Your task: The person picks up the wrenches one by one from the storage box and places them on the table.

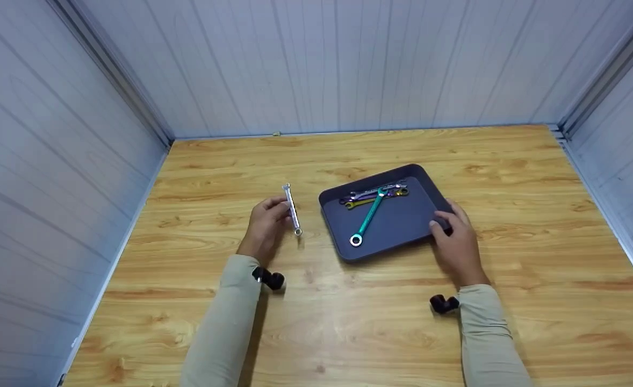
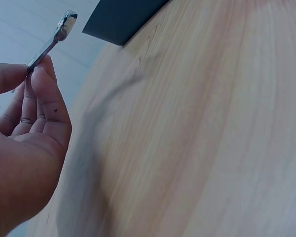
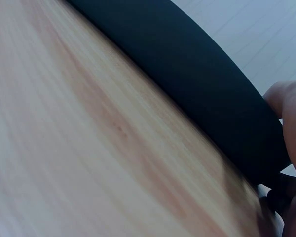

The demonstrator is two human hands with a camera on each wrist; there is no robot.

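Between thumb and fingers, my left hand (image 1: 265, 223) pinches a silver combination wrench (image 1: 292, 209), raised above the table to the left of a dark grey tray (image 1: 391, 250). One end of that wrench (image 2: 65, 25) sticks up past the fingertips in the left wrist view. My right hand (image 1: 458, 242) grips the tray's near right corner, its thumb at the rim. Inside the tray, a green ratchet wrench (image 1: 370, 217) lies slantwise, its upper end on a small pile of wrenches. A yellow wrench (image 1: 362, 202) and a silver wrench (image 1: 365, 192) show in that pile; others are partly covered.
The wood-grain table (image 1: 316, 322) carries the tray right of its middle. Pale panel walls (image 1: 316, 64) enclose the back and both sides. Small black wrist cameras (image 1: 269, 278) sit on both sleeves. A tiny bit of something (image 1: 277, 133) lies at the table's back edge.
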